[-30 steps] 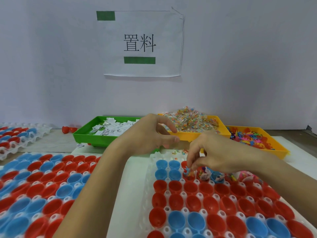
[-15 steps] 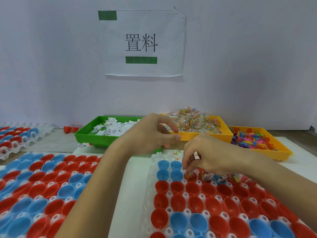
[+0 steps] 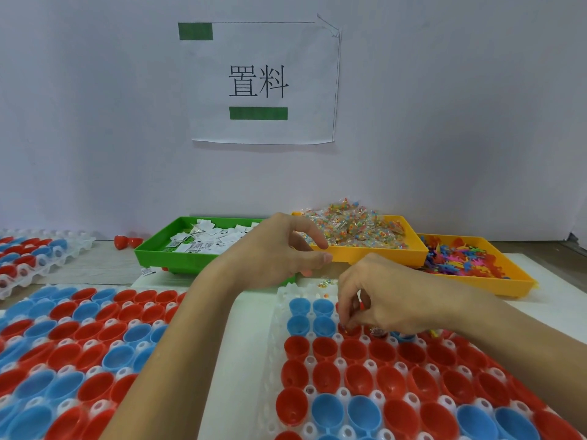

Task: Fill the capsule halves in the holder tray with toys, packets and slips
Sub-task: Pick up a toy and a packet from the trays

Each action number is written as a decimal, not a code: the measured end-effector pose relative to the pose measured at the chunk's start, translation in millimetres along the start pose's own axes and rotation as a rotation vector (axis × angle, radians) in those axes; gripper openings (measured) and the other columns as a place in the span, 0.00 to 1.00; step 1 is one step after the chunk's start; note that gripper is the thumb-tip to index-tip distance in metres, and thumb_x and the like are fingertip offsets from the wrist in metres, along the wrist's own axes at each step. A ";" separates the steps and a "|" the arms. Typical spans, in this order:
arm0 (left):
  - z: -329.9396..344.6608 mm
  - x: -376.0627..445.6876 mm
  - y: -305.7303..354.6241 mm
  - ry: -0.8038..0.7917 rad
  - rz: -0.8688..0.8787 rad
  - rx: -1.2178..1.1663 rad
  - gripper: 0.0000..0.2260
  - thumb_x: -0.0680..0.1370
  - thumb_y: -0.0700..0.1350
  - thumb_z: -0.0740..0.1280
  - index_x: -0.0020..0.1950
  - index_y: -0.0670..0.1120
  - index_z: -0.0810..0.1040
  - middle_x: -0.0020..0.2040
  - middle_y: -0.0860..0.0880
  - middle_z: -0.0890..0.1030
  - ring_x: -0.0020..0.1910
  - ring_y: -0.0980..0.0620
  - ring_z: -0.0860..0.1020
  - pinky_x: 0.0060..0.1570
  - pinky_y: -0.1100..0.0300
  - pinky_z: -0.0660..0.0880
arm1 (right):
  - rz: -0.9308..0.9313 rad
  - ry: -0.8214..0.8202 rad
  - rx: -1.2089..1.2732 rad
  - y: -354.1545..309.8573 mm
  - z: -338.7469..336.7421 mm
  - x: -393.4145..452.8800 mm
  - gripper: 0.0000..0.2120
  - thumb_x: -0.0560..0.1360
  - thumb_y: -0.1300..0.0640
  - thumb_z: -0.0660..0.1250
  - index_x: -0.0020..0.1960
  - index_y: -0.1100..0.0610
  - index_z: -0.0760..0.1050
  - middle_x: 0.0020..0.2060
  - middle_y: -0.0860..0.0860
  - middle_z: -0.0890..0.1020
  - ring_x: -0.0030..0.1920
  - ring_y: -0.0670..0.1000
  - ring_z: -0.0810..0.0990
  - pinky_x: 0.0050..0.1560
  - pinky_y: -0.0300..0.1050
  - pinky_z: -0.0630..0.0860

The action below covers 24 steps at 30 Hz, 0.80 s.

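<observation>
The clear holder tray [image 3: 275, 350] in front of me holds rows of red and blue capsule halves. My right hand [image 3: 386, 296] reaches down over its far rows, fingertips curled into a red capsule half [image 3: 349, 330], pinching a small colourful packet [image 3: 361, 304]. Filled halves to the right of it are mostly hidden under that hand. My left hand [image 3: 276, 249] hovers above the table near the trays with loosely curved fingers, and nothing shows in it.
At the back stand a green tray [image 3: 158, 257] of white slips, a yellow tray [image 3: 374, 254] of packets and another yellow tray [image 3: 514, 282] of coloured toys. Two more capsule holders lie at left [image 3: 79, 338] and far left [image 3: 35, 252]. A loose packet [image 3: 324, 282] lies on the table.
My right hand has dropped lower, bringing its fingertips down into the red capsule half. My left hand has stayed almost where it was.
</observation>
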<state>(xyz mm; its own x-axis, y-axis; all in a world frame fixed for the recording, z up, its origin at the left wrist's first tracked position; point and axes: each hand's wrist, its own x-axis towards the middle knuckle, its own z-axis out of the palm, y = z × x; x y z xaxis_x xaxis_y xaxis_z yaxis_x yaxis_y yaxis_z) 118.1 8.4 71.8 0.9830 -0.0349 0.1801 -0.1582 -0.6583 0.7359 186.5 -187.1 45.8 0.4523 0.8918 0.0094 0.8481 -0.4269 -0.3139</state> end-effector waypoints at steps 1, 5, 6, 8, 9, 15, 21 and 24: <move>0.0 -0.5 0.1 0.000 -0.001 -0.001 0.05 0.75 0.49 0.73 0.49 0.51 0.81 0.38 0.49 0.85 0.40 0.45 0.82 0.47 0.44 0.79 | -0.001 -0.004 -0.005 0.4 -0.2 0.0 0.06 0.75 0.60 0.74 0.45 0.50 0.86 0.42 0.44 0.83 0.41 0.43 0.81 0.41 0.34 0.77; -2.8 -1.7 0.1 0.014 -0.010 -0.011 0.04 0.76 0.49 0.72 0.49 0.50 0.81 0.40 0.48 0.85 0.43 0.42 0.82 0.48 0.41 0.79 | -0.024 0.017 0.004 2.1 -1.4 -0.6 0.09 0.75 0.63 0.72 0.45 0.50 0.86 0.42 0.43 0.83 0.42 0.41 0.80 0.42 0.35 0.77; -4.1 -2.5 -0.5 0.023 -0.015 -0.010 0.04 0.76 0.49 0.72 0.49 0.50 0.81 0.40 0.48 0.86 0.41 0.46 0.83 0.48 0.42 0.79 | -0.026 0.023 0.014 2.5 -2.0 -0.8 0.09 0.75 0.63 0.72 0.45 0.50 0.86 0.41 0.42 0.83 0.42 0.41 0.80 0.42 0.35 0.76; -7.8 -4.1 -2.1 0.048 -0.025 -0.007 0.05 0.77 0.49 0.72 0.49 0.50 0.81 0.40 0.50 0.86 0.40 0.50 0.83 0.49 0.44 0.79 | -0.030 0.031 0.030 3.1 -3.6 -1.5 0.09 0.74 0.62 0.72 0.45 0.49 0.86 0.41 0.42 0.83 0.42 0.40 0.80 0.43 0.31 0.73; -10.2 -5.2 -3.2 0.064 -0.036 -0.004 0.05 0.77 0.50 0.72 0.49 0.50 0.81 0.40 0.50 0.86 0.41 0.49 0.84 0.50 0.45 0.79 | -0.030 0.038 0.028 3.5 -5.3 -1.7 0.09 0.74 0.62 0.72 0.46 0.48 0.86 0.41 0.42 0.83 0.43 0.40 0.80 0.44 0.27 0.71; -32.7 -9.7 -11.3 0.316 -0.162 0.048 0.04 0.79 0.49 0.68 0.45 0.51 0.81 0.41 0.52 0.86 0.43 0.50 0.84 0.47 0.49 0.80 | -0.030 0.136 0.037 -0.6 -24.8 16.8 0.08 0.75 0.61 0.72 0.47 0.49 0.86 0.36 0.41 0.83 0.39 0.36 0.80 0.38 0.26 0.70; -43.5 -16.6 -13.1 0.219 -0.266 0.248 0.07 0.79 0.46 0.64 0.47 0.53 0.81 0.43 0.52 0.85 0.43 0.50 0.84 0.44 0.57 0.79 | 0.022 0.285 0.031 -8.3 -29.9 91.4 0.09 0.78 0.56 0.67 0.54 0.50 0.85 0.48 0.43 0.86 0.42 0.36 0.79 0.42 0.23 0.70; -34.4 -18.7 -10.7 -0.160 -0.310 0.335 0.10 0.80 0.44 0.62 0.57 0.52 0.81 0.48 0.51 0.85 0.46 0.53 0.84 0.49 0.56 0.81 | 0.112 0.298 0.014 -8.8 -30.7 133.3 0.09 0.78 0.56 0.68 0.55 0.54 0.84 0.49 0.50 0.85 0.48 0.47 0.80 0.47 0.36 0.76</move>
<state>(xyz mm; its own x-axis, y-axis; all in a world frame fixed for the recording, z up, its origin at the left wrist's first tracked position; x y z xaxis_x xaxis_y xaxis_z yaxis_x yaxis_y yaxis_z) 98.2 42.0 83.0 0.9852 0.1034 -0.1370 0.1576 -0.8610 0.4836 247.8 -69.1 78.9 0.6053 0.7554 0.2509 0.7855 -0.5159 -0.3418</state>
